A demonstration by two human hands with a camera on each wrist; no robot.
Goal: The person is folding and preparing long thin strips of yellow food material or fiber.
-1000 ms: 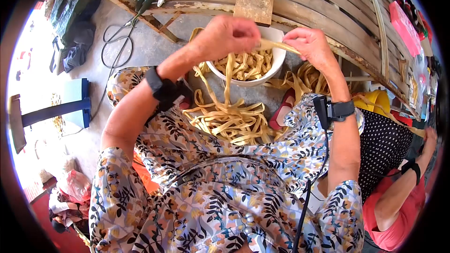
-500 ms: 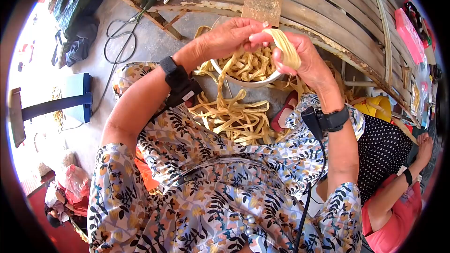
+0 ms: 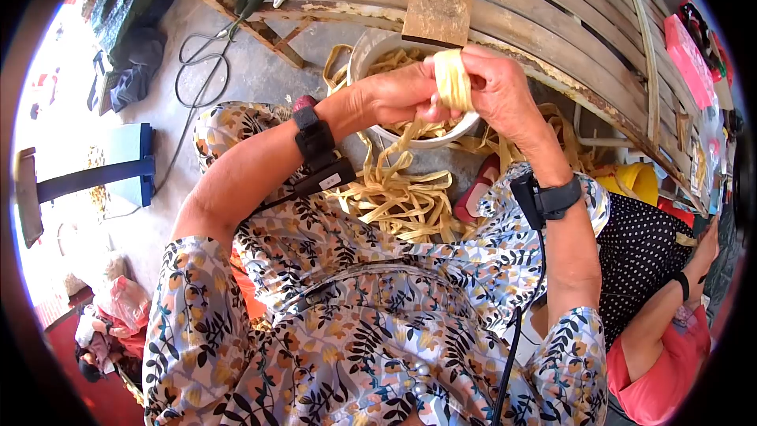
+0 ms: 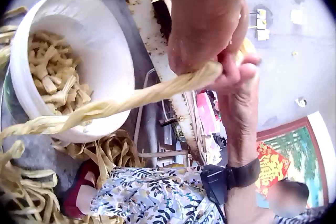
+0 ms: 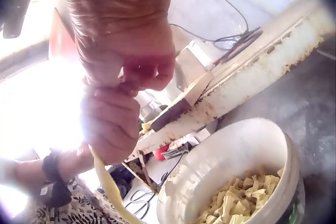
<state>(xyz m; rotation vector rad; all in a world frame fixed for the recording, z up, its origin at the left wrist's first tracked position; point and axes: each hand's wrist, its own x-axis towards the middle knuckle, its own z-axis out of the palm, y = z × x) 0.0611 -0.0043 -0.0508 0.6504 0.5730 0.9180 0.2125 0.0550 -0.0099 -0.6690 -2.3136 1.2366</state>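
Observation:
In the head view a flat, pleated yellow strip (image 3: 453,79) is wound round the fingers of my right hand (image 3: 505,91). My left hand (image 3: 398,93) meets it from the other side, its fingers gripping the strip close to the loop. The left wrist view shows the strip's twisted tail (image 4: 131,98) running from the hands down past the bucket. From the right wrist, my right hand (image 5: 126,35) is above the left hand (image 5: 111,121), and the tail (image 5: 109,184) hangs below. Fingertips are partly hidden behind the loop.
Below the hands stands a white bucket (image 4: 113,50) holding short knotted yellow pieces (image 5: 239,198). Loose strips (image 3: 394,197) lie piled on the floor between the feet. A slatted bench (image 3: 544,24) with a wooden board (image 3: 440,4) is ahead. Another person's arm (image 3: 654,315) is at right.
A second ago the strip was stretched between both hands. It then went round the right hand's fingers, and now the left hand has come in against the loop.

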